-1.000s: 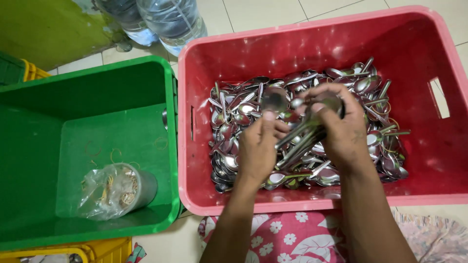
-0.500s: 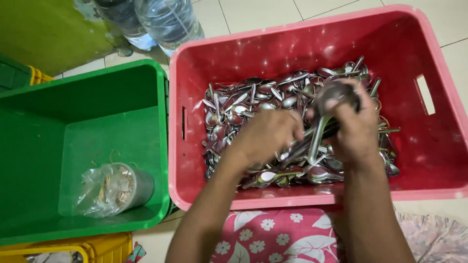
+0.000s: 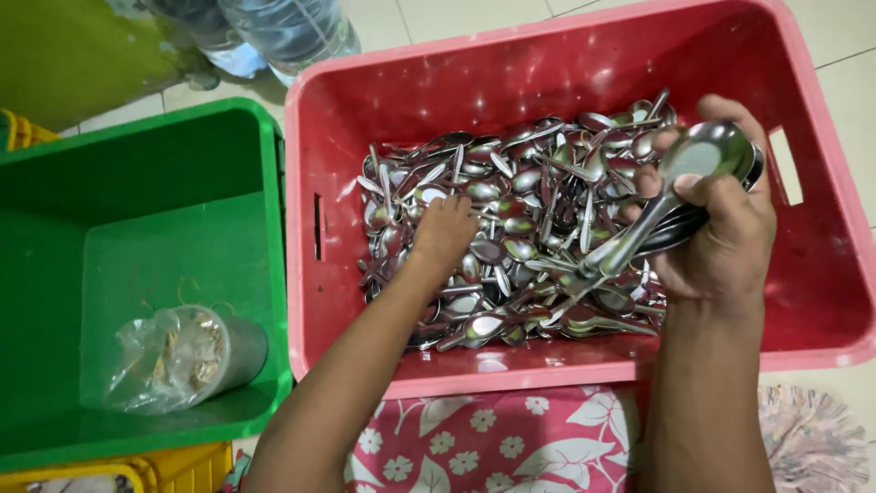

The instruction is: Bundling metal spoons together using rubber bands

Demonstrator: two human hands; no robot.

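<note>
Red crate (image 3: 803,301): right hand (image 3: 721,246) grips stacked spoons (image 3: 671,205); left hand (image 3: 445,233) digs, grip unclear

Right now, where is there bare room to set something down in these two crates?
The green crate has a bare floor everywhere but its near corner, where a bagged metal cup lies. In the red crate, only thin strips along the walls show; the spoon pile and both hands crowd its middle.

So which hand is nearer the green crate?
Left. The left hand reaches into the spoon pile in the red crate, closer to the green crate; the right hand holds spoons farther right.
</note>
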